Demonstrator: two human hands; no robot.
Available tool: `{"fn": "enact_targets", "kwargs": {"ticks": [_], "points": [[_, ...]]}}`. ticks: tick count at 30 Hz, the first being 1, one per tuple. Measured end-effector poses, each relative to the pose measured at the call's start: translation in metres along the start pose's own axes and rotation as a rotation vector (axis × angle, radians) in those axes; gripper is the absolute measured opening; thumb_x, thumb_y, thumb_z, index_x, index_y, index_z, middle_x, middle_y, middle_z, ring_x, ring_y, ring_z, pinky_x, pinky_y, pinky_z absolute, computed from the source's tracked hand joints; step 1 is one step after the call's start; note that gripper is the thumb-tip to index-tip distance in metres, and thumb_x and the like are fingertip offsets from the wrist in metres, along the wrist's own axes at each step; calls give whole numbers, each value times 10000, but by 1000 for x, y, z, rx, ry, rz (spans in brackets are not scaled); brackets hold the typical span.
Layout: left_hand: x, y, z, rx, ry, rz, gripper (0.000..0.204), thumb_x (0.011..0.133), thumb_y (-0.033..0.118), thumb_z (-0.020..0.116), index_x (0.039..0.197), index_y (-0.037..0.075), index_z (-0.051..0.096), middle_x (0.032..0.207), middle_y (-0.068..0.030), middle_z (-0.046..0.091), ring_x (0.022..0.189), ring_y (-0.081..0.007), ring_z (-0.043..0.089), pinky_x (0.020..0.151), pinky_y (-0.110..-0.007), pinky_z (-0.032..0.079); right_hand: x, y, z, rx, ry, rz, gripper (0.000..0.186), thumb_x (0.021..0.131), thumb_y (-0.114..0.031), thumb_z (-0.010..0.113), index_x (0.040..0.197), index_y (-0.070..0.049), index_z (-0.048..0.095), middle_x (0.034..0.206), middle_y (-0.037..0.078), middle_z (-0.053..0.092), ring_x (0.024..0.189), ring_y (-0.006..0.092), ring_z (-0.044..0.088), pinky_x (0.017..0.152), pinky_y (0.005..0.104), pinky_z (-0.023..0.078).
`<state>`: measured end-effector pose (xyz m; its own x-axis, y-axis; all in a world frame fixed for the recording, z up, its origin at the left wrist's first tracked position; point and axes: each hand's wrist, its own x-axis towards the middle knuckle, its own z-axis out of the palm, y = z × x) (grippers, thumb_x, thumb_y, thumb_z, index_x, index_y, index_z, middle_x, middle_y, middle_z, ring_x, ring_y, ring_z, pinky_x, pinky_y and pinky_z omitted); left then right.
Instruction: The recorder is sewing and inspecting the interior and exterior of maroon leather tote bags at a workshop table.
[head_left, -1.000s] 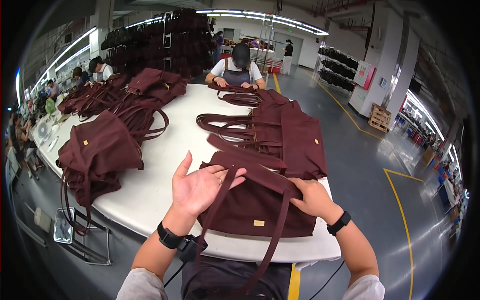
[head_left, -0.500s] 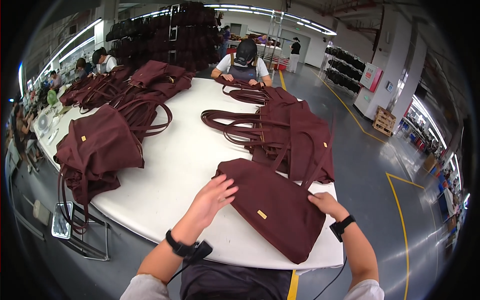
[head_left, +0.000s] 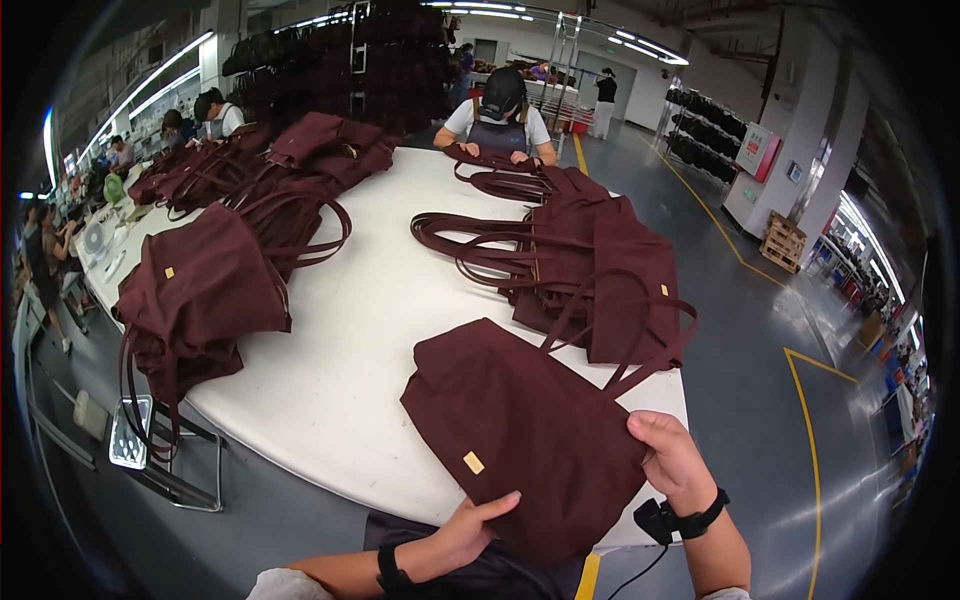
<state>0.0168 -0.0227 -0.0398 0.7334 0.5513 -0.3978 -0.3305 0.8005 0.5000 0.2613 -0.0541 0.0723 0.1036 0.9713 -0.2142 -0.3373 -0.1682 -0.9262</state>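
A maroon fabric tote bag (head_left: 530, 420) with a small gold plate lies tilted at the near edge of the white table, its two straps stretching away to the far right. My left hand (head_left: 468, 530) holds its near lower edge, thumb on top and the other fingers partly hidden by the cloth. At the bag's right corner, my right hand (head_left: 668, 452) grips the edge with the thumb on the fabric. Just beyond, a pile of similar maroon bags (head_left: 635, 270) lies with straps pointing left.
More maroon bags (head_left: 205, 270) are heaped along the left side of the white table (head_left: 330, 400). Across the table a co-worker (head_left: 500, 120) in a dark cap handles a bag. A metal-framed stand (head_left: 215, 470) is beside the table at lower left.
My left hand has come down from the bag's upper left side to its near edge and taken hold. The bag has turned and shifted toward me; my right hand has rotated at its corner.
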Motion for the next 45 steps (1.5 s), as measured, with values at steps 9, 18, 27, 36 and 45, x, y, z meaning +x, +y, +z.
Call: {"fn": "enact_targets", "kwargs": {"ticks": [9, 18, 27, 36, 45], "points": [[-15, 59, 2, 241, 171, 215, 407, 895, 78, 561, 1259, -49, 430, 1221, -130, 531, 1089, -203, 523, 933, -339, 433, -23, 21, 0, -355, 42, -148, 227, 915, -156, 543, 1005, 42, 610, 884, 5, 618, 791, 57, 526, 734, 213, 427], [-72, 149, -7, 1092, 140, 415, 308, 899, 105, 549, 1167, -47, 540, 1065, -109, 630, 971, -158, 574, 875, -311, 448, -7, 92, -7, -457, -226, 340, 783, 874, -382, 604, 1371, 83, 217, 1344, 205, 396, 1198, 252, 460, 955, 333, 420], [-98, 105, -106, 317, 269, 193, 711, 828, 222, 665, 1370, -42, 289, 1324, -143, 452, 1173, -249, 485, 990, -356, 381, 29, 119, 30, -269, -300, 592, 861, 854, -398, 629, 1366, 114, 162, 1281, 221, 426, 1144, 257, 501, 896, 343, 495], [-99, 72, -81, 202, 220, 69, 647, 795, 88, 656, 1341, -36, 332, 1300, -121, 478, 1154, -234, 498, 957, -350, 407, 25, 120, 70, -144, -280, 581, 739, 824, -282, 682, 1340, 88, 305, 1302, 153, 466, 1164, 214, 482, 960, 311, 403], [-68, 123, -21, 820, 43, 466, 388, 853, 47, 582, 1212, -65, 490, 1167, -111, 585, 1071, -175, 534, 923, -304, 418, 9, 100, 64, -63, -198, 312, 590, 838, -172, 670, 1301, 68, 394, 1295, 131, 487, 1163, 199, 480, 1009, 320, 367]]}}
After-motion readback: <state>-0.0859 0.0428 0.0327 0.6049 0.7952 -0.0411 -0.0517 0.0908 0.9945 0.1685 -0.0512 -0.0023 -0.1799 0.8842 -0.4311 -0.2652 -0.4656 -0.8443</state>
